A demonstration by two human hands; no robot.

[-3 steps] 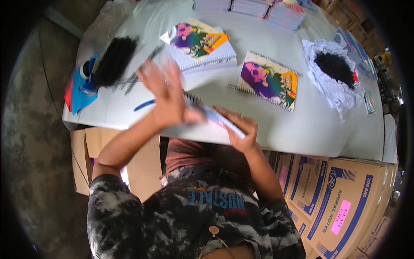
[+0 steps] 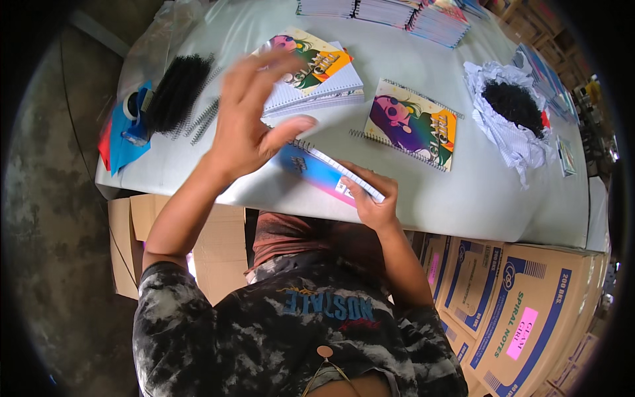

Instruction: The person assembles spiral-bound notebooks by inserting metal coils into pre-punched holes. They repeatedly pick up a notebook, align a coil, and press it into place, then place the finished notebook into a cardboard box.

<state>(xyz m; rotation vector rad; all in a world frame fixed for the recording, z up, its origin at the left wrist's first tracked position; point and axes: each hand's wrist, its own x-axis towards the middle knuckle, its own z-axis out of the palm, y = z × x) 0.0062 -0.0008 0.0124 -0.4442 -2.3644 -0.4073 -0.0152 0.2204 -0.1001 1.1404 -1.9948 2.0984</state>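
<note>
Left fingers [image 2: 238,89] hanging wide open, empty; right fingers [image 2: 359,194] gripping blue notebook [image 2: 311,167]. Purple notebook [image 2: 410,126] lying coil-bound; stack [image 2: 321,94] seemingly awaiting binding, loose coils [image 2: 177,94] lying nearby.

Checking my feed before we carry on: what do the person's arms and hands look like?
The left hand and right hand are ungloved, and the forearms are bare. The left sleeve and right sleeve are short, black with cloudy whitish-grey patches.

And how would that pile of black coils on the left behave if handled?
The pile of black coils would probably feel light, being thin, open spirals. It may tangle, since its coils lie packed together. Stray coils beside it might roll, being round.
</note>
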